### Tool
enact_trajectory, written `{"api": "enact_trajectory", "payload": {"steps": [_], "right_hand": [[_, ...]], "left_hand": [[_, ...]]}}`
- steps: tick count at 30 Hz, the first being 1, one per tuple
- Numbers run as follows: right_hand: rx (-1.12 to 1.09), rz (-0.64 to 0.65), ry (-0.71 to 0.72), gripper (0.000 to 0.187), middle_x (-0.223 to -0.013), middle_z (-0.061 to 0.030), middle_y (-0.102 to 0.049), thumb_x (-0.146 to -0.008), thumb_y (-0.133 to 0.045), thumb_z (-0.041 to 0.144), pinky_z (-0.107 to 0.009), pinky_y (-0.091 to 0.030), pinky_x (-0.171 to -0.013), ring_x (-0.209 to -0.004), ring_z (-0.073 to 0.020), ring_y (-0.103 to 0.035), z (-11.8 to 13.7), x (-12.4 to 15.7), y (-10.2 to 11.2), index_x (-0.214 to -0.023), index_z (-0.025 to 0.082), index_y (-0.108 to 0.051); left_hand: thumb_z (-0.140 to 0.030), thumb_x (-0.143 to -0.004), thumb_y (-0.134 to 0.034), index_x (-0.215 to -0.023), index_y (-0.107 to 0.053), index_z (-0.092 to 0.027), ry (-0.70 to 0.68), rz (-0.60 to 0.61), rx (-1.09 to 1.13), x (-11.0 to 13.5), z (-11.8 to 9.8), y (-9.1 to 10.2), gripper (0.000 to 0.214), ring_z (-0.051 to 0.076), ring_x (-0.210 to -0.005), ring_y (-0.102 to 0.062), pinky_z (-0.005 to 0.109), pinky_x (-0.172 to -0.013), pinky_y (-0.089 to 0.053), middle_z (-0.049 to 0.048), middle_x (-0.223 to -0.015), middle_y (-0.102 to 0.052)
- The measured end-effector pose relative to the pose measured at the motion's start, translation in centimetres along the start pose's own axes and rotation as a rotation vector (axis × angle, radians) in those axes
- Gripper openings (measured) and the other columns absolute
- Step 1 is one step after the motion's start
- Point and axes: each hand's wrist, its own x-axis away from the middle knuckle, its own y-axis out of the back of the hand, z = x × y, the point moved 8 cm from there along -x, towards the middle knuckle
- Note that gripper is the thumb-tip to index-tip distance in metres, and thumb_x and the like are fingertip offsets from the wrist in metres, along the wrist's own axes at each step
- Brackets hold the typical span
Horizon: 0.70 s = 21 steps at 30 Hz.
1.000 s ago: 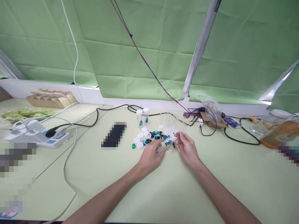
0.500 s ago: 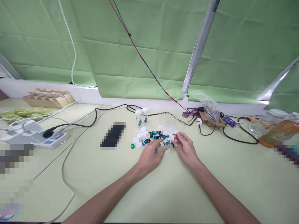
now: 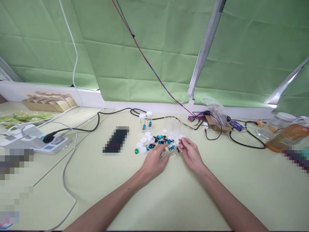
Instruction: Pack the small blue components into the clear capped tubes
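My left hand (image 3: 154,162) is closed round a clear plastic tube (image 3: 165,152), which lies tilted with its far end to the right. A small blue-and-metal part (image 3: 172,147) shows at that end. My right hand (image 3: 191,154) pinches at the same end, fingertips together; what sits between them is too small to name. Just beyond my hands lie loose blue and black parts (image 3: 159,137), several white caps (image 3: 143,150) and a green round piece (image 3: 136,151). Two capped tubes with blue parts inside, a left one (image 3: 142,122) and a right one (image 3: 149,120), stand upright behind.
Clear tubes (image 3: 174,126) are grouped behind the parts. A blurred-out dark rectangle (image 3: 116,139) lies left of them. The power strip (image 3: 51,145) and its cables are at left. At right are a cardboard tray (image 3: 218,126), wires and an orange bottle (image 3: 287,138).
The whole view has shifted very slightly. Both hands keep nearly the same pose at the tube, and nothing has been let go.
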Motion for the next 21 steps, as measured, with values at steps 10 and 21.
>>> {"api": "enact_trajectory", "payload": {"steps": [10, 21], "right_hand": [[0.027, -0.012, 0.001, 0.025, -0.073, 0.0011, -0.054, -0.069, -0.08, 0.036, -0.026, -0.041, -0.053, -0.058, -0.0108, -0.048, 0.08, 0.25, -0.4, -0.073, 0.019, -0.062], [0.195, -0.019, 0.085, 0.022, -0.076, -0.0012, -0.062, -0.074, -0.076, 0.038, -0.026, -0.043, -0.059, -0.061, -0.0116, -0.051, 0.64, 0.39, -0.12, -0.076, 0.018, -0.068]], "left_hand": [[-0.025, -0.086, -0.056, -0.124, -0.058, -0.023, 0.008, -0.004, 0.01, 0.03, 0.18, -0.03, 0.038, 0.02, -0.085, -0.063, 0.031, -0.072, -0.05, 0.0074, -0.105, -0.068], [-0.025, -0.086, -0.056, -0.122, -0.058, -0.022, -0.004, 0.018, -0.003, 0.11, 0.23, -0.35, 0.037, 0.021, -0.087, -0.062, 0.032, -0.075, -0.05, 0.0078, -0.106, -0.067]]}}
